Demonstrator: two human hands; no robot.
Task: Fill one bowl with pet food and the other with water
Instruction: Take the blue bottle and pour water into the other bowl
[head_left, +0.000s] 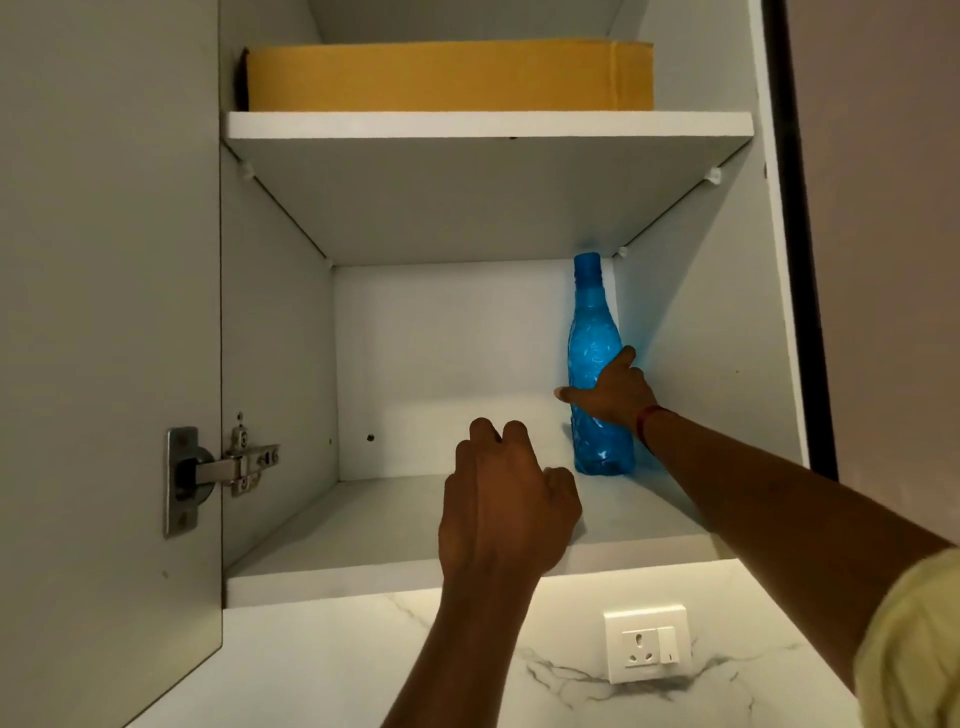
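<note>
A blue plastic bottle (592, 332) with a blue cap stands upright at the back right corner of the lower cupboard shelf (363, 519). My right hand (615, 392) reaches into the cupboard and wraps around the bottle's middle, thumb on its left side. My left hand (504, 499) hovers over the shelf's front edge with its fingers curled loosely and nothing in it. No bowls or pet food are in view.
A yellow cardboard box (447, 78) lies on the upper shelf (488, 130). The cupboard door (104, 312) hangs open at the left with a metal hinge (223, 462). Below the cupboard, a white wall socket (647, 644) sits on the marbled wall.
</note>
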